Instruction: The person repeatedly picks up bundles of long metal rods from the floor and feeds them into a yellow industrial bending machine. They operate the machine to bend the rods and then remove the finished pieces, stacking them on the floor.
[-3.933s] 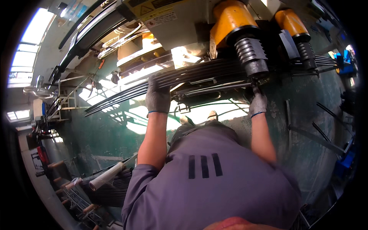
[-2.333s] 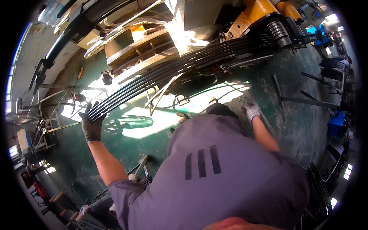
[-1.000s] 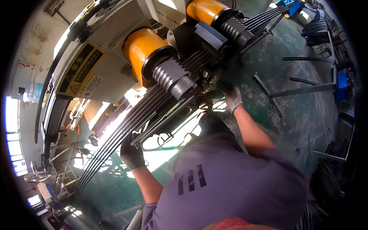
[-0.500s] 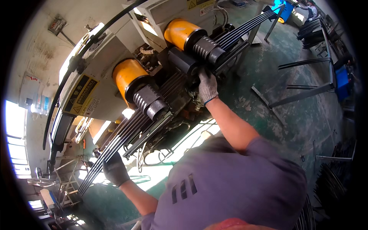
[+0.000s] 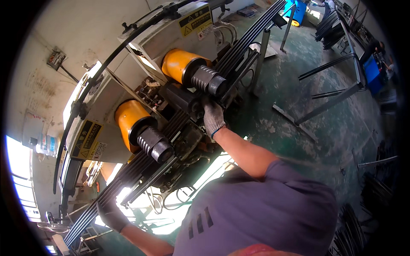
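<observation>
Several long, thin metal bars [image 5: 92,214] run side by side, slanting through a machine from lower left to upper right. My left hand [image 5: 112,215], in a grey glove, is closed around the bars near their lower-left end; glare washes out part of its fingers. My right hand [image 5: 212,116], also gloved, reaches in at the machine's middle, against the end of a black cylinder [image 5: 181,98]. Its fingertips are hidden there. Above the bars sit two orange housings, one on the left [image 5: 131,121] and one on the right [image 5: 181,65], each with a ridged dark roller [image 5: 153,143].
A curved black hose [image 5: 141,36] arches over the machine's pale body. On the right, a metal rack [image 5: 331,102] carries dark bars, and an angled metal piece [image 5: 294,123] lies on the green floor. A blue container [image 5: 296,13] stands far off, with people beyond.
My view has shifted, so the machine's right side sits lower and further left in the picture. Both hands keep their places, the left on the bars and the right by the black cylinder.
</observation>
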{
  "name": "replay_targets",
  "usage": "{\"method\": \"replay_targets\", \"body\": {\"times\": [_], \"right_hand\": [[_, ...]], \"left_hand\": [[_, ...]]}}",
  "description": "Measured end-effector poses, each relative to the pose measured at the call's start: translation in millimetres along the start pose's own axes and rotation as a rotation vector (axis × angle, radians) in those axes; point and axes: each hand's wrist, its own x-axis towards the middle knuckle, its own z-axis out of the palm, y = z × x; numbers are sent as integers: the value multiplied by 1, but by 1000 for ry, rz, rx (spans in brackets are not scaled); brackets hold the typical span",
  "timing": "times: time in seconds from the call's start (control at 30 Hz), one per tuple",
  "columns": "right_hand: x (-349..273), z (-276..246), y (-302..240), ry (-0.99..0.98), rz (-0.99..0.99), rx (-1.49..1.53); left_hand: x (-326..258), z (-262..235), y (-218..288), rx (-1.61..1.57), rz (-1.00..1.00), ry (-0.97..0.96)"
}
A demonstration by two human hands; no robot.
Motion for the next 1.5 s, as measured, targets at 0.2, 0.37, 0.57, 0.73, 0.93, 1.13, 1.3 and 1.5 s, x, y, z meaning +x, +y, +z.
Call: {"method": "replay_targets", "body": {"times": [0.2, 0.37, 0.57, 0.73, 0.93, 1.13, 1.3, 1.5], "right_hand": [[-10, 16, -34, 83, 135, 52], [33, 3, 5, -154, 17, -306], [46, 10, -6, -196, 191, -220], [62, -10, 34, -270, -504, -1097], [68, -22, 33, -297, -502, -1351], [78, -18, 54, -265, -562, -970], [56, -7, 22, -262, -663, -1028], [73, -13, 45, -268, -468, -390]], "left_hand": [[47, -41, 69, 580, 221, 171], [91, -41, 105, 75, 224, 203], [108, 14, 180, -360, 36, 83], [114, 59, 241, -192, 228, 21], [121, 131, 281, 13, 385, -59], [117, 156, 312, 175, 371, -164], [119, 150, 300, 129, 413, -137], [125, 154, 297, 105, 456, -163]]}}
